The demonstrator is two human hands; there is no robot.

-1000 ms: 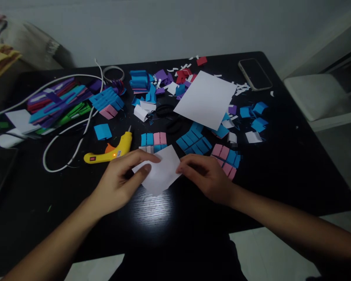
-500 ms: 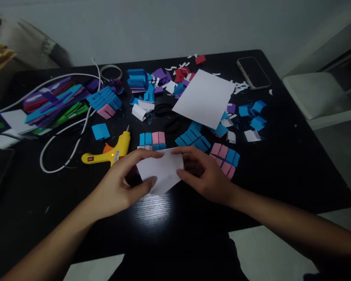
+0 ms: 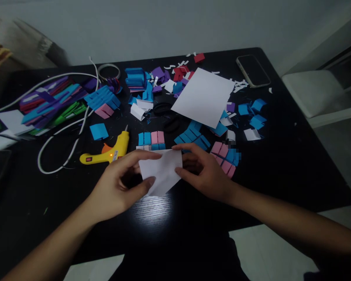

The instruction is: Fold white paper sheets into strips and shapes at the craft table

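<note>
A small white paper (image 3: 163, 171) is held up above the front part of the black table. My left hand (image 3: 125, 181) grips its left side between thumb and fingers. On the right side, my right hand (image 3: 203, 169) pinches the same sheet, thumb in front and fingers at the top edge and behind. Just beyond the paper lie small blue, pink and white folded pieces (image 3: 151, 137). More pink and blue pieces (image 3: 222, 153) rest beside my right hand. A yellow glue gun (image 3: 117, 150) lies beyond my left hand, a small orange light on its body.
A larger white sheet (image 3: 204, 97) covers paper scraps at the back. Black-handled scissors (image 3: 171, 124) lie left of it. A phone (image 3: 253, 70) is at the back right. Coloured strips (image 3: 54, 101) and a white cable (image 3: 73, 150) are at the left. A blue square (image 3: 99, 132) lies near the glue gun.
The white paper has tilted slightly between my hands, its left edge shifting a little to the right. Both hands keep hold of it. The view has moved slightly.
</note>
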